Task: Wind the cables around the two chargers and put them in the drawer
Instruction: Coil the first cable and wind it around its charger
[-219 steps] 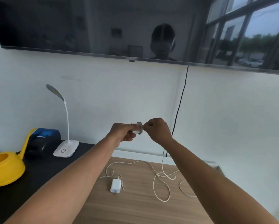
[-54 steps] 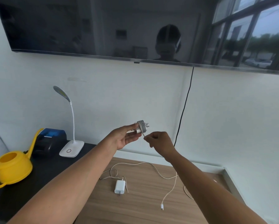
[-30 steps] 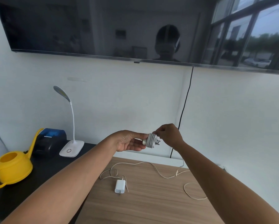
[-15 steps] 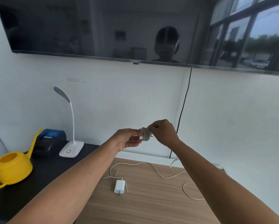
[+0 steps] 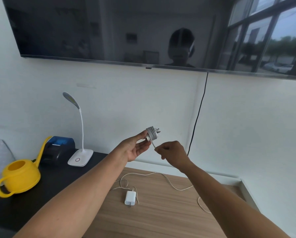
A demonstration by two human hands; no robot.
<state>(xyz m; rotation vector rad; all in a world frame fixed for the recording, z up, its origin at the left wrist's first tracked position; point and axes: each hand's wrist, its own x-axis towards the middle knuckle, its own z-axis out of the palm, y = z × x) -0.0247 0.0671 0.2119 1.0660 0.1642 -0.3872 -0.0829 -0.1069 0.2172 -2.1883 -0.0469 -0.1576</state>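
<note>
- My left hand [image 5: 135, 148] pinches the wound charger [image 5: 151, 134] at its fingertips, mid-frame.
- My right hand [image 5: 173, 154], just below, closes on its cable tail [image 5: 153, 144].
- The second charger [image 5: 130, 198] lies on the counter [image 5: 161, 220], lower centre, cable loose.

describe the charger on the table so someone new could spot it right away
On the light wooden table lies a small white cube charger, prongs toward the viewer. Unlike the cable-wrapped charger held up by the left hand, its thin white cable sprawls loose.
</note>
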